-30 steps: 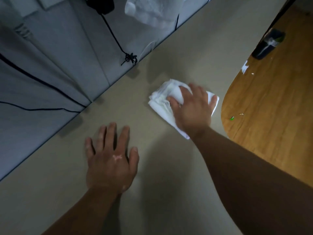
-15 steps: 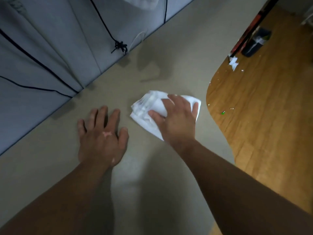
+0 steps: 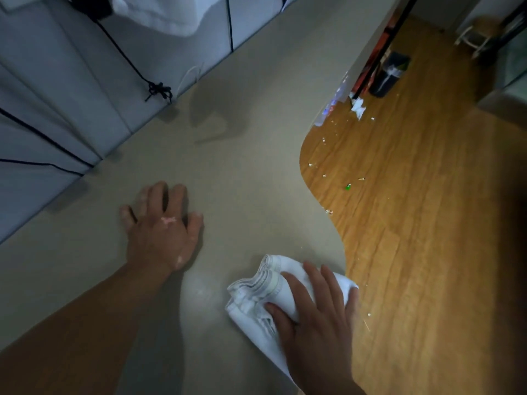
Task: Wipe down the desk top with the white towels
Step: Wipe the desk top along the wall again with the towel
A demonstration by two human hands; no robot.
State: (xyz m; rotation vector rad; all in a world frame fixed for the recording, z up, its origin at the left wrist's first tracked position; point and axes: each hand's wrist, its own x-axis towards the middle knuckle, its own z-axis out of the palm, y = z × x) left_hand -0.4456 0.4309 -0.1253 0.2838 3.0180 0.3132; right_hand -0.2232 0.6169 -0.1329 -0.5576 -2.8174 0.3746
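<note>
View from a head-worn camera looking down on a grey-beige desk surface [image 3: 242, 155] with a curved front edge.

The person's left hand [image 3: 159, 229] lies palm down on the surface, fingers spread and relaxed, its grip open and holding nothing; it seems to brace the body. The right hand [image 3: 316, 317] presses flat on a folded white towel [image 3: 256, 292], fingers straight across the cloth and thumb laid along its side, so this grip is also open, pushing down, not clutching. The towel sits on the near part of the surface, just beside the curved edge, well apart from the left hand.

A second white towel [image 3: 171, 15] hangs at the top of the frame, against the grey partition panels [image 3: 71, 81] behind the desk. A black cord [image 3: 158, 89] with a knot runs down the panels.

To the right, below the desk, is a wooden floor [image 3: 427, 223] strewn with small scraps, including a green speck [image 3: 348, 187], and a dark bin [image 3: 389, 74] farther off.

The wiping looks underway. The surface shows no obvious dirt or wet streaks, so which parts are already done cannot be told. The patch under the left hand and the far stretch by the panels may remain.
</note>
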